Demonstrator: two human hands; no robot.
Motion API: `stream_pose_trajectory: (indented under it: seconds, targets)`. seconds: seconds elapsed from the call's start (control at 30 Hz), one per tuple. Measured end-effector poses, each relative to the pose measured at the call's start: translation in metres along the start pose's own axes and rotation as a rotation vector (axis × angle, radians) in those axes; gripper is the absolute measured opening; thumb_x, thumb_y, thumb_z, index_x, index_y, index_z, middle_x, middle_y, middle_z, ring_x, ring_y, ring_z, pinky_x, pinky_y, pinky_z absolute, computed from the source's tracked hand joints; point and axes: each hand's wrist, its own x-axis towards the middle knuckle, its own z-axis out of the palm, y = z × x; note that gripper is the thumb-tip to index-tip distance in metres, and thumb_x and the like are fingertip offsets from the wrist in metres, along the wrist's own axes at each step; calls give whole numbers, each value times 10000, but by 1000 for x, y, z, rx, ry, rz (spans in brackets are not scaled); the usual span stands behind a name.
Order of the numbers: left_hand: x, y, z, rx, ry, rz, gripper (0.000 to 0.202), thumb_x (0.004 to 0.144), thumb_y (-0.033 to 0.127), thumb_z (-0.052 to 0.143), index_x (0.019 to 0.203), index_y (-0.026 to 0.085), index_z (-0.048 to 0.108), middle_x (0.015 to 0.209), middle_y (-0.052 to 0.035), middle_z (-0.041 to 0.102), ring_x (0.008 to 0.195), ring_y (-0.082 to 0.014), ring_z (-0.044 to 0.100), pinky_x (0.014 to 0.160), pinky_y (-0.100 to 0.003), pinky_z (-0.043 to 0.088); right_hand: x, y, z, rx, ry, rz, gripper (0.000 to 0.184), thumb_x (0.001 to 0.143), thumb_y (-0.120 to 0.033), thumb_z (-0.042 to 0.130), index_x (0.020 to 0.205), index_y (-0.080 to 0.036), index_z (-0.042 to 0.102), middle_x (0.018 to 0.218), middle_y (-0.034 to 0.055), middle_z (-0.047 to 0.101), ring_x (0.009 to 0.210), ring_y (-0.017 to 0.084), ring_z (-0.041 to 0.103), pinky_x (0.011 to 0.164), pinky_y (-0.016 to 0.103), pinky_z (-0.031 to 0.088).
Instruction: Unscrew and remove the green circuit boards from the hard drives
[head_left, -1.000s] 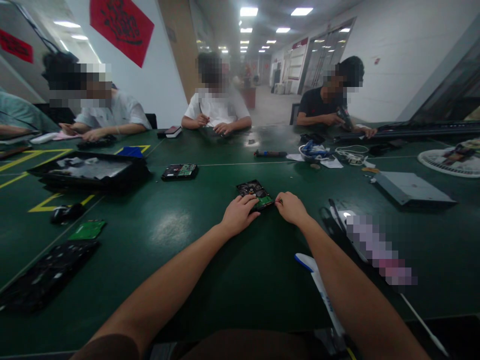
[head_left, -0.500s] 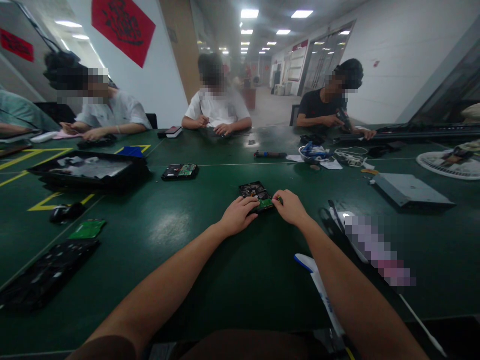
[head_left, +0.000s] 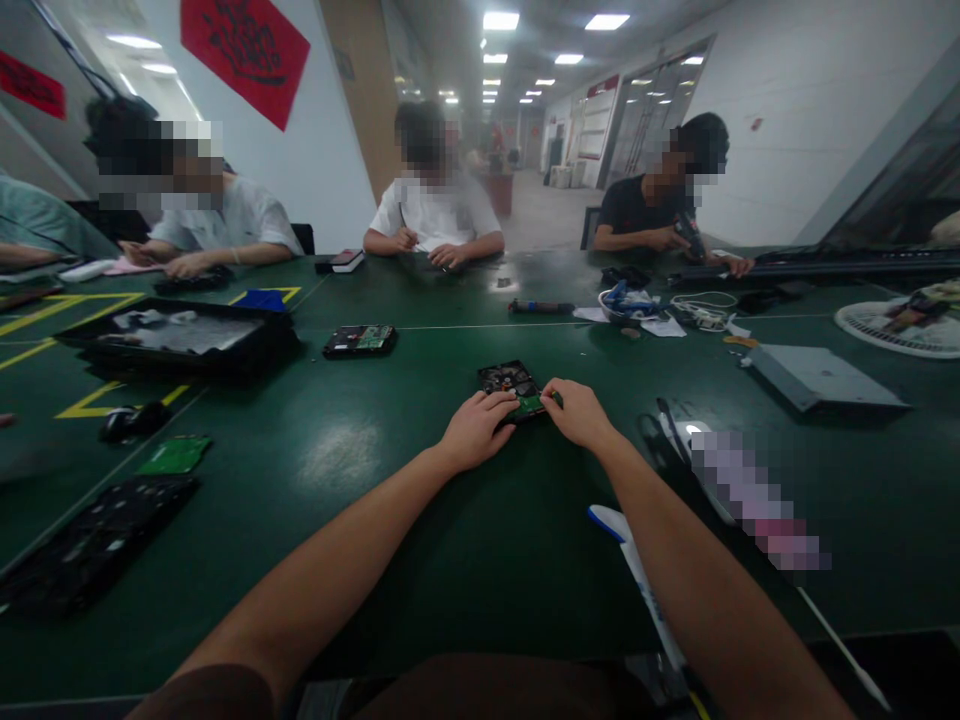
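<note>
On the green table in front of me lies a hard drive (head_left: pixel 504 377), its black casing facing up with a green circuit board (head_left: pixel 531 404) along its near right side. My left hand (head_left: pixel 477 428) rests over the drive's near left part, fingers across the board and thumb along the front edge, holding it steady. At the right end of the board, the fingertips of my right hand (head_left: pixel 576 410) are pinched together. A small dark greenish piece shows between them, too small to name. My fingers hide part of the board.
Another hard drive (head_left: pixel 360 341) and a black tray (head_left: pixel 180 340) lie to the left. A loose green board (head_left: pixel 175 455) sits by a black casing (head_left: pixel 101 540). A grey metal box (head_left: pixel 825 378) and a blue-white tool (head_left: pixel 641 575) are on the right. Several people sit opposite.
My right fingertips have shifted slightly left and turned at the board's end. My left hand stays put on the drive. A blurred skin-toned shape has appeared at the left edge.
</note>
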Motion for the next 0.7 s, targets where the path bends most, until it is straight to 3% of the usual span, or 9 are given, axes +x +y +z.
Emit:
stream_pose_trajectory:
  seconds: [0.7]
  targets:
    - [0, 1, -1, -2, 3, 12, 446, 966, 320, 576, 1400, 222, 582, 1443, -93, 595, 1263, -274, 581, 1075, -475, 456, -3, -2, 0, -47, -8, 24, 146, 1004, -274, 520, 1023, -227, 656, 1075, 70, 708, 1002, 202, 649, 917, 304, 447]
